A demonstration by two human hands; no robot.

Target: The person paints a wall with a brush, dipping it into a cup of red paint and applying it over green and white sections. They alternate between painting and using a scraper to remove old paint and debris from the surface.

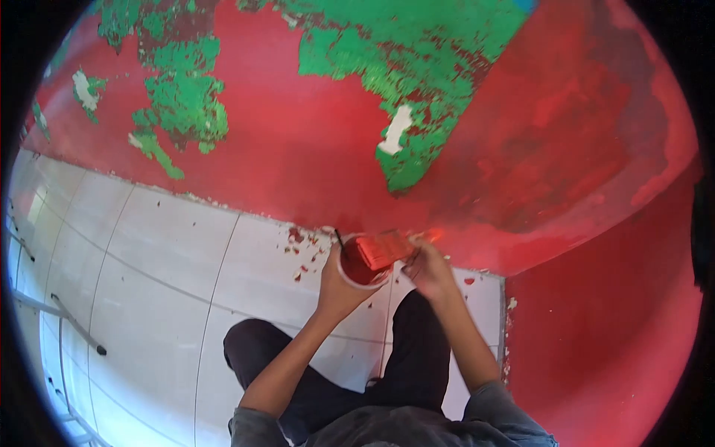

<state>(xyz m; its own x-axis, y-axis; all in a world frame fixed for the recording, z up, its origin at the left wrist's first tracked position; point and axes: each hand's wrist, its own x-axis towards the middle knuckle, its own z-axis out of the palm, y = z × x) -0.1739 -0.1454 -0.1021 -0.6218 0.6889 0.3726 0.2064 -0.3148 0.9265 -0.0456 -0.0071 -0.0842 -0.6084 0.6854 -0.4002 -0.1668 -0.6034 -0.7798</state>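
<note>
My left hand [337, 287] is wrapped round a white-rimmed cup [366, 285] with red paint inside. A thin dark stick [339, 240] pokes up from the cup's left side. In my right hand [430, 270] is a flat, wide paintbrush [383, 249] covered in red. Its broad end lies over the cup's mouth, and the fingers close on its right end. Whether it touches the rim I cannot tell. Just beyond both hands rises the wall [283, 119], red with ragged green patches and a few white spots.
Paint flakes [298, 253] lie on the white tiled floor [156, 276] along the wall's foot. A red side wall [596, 335] stands close on the right. Metal legs with dark feet [100, 349] show at far left. My bent knees [257, 346] are below the hands.
</note>
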